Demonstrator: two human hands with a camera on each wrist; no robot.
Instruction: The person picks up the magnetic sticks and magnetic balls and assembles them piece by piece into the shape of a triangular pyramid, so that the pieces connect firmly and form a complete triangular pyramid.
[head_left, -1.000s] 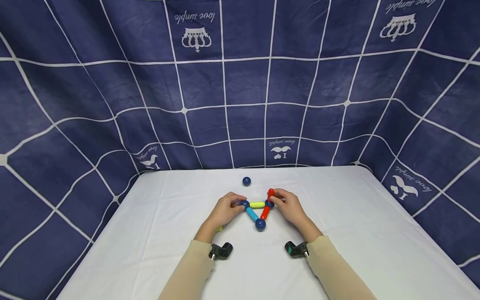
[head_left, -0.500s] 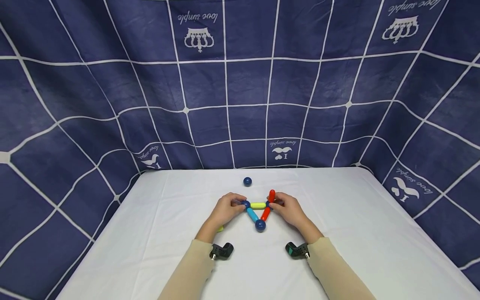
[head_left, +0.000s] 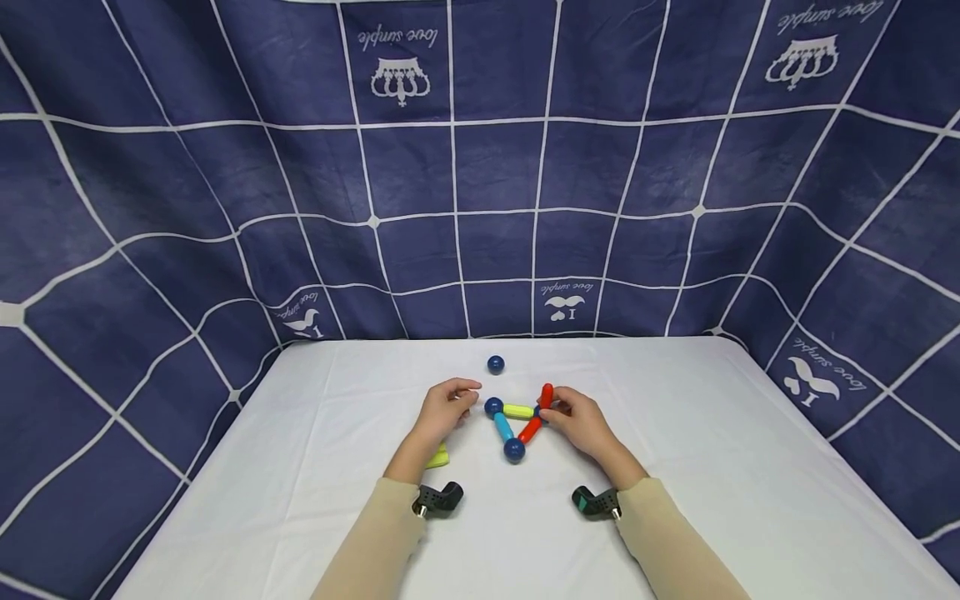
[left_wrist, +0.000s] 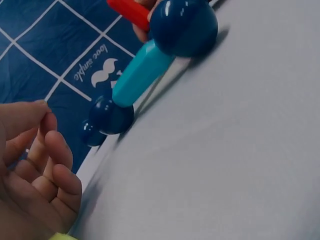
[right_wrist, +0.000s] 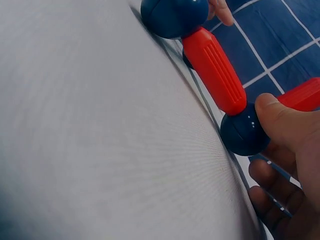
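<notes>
- I'm watching via head cam + both wrist cams; a ball-and-rod triangle (head_left: 503, 427) is lying mid surface (head_left: 690, 417), betw. the two hands.
- L hand (head_left: 442, 410): fingers are hanging loosely bent, holding nothing; it's hovering just L of the L corner ball (head_left: 493, 407), apart from it.
- R hand (head_left: 583, 421): I'm seeing it pinching the R corner ball (right_wrist: 242, 131), thumb pressing on its side.
- Upper red rod (head_left: 547, 394) is sticking up at a tilt by that ball; thumb's hiding the join, so I can't tell exact contact.
- Triangle sides: yellow-green rod (head_left: 519, 411) is spanning L to R corner balls along the far side; light-blue rod (head_left: 502, 429) is running from L corner ball to the near ball (head_left: 513, 450); lower red rod (head_left: 530, 430) is linking near ball w/ R corner ball.
- All 3 corner balls are showing dark blue.
- Loose blue ball (head_left: 496, 364) is sitting alone beyond the triangle, twd far edge.
- Yellow-green piece (head_left: 438, 457) is lying beside the L forearm, partly hidden; can't make out full shape.
- Behind it all, a navy curtain (head_left: 495, 167) w/ white grid lines is hanging.
</notes>
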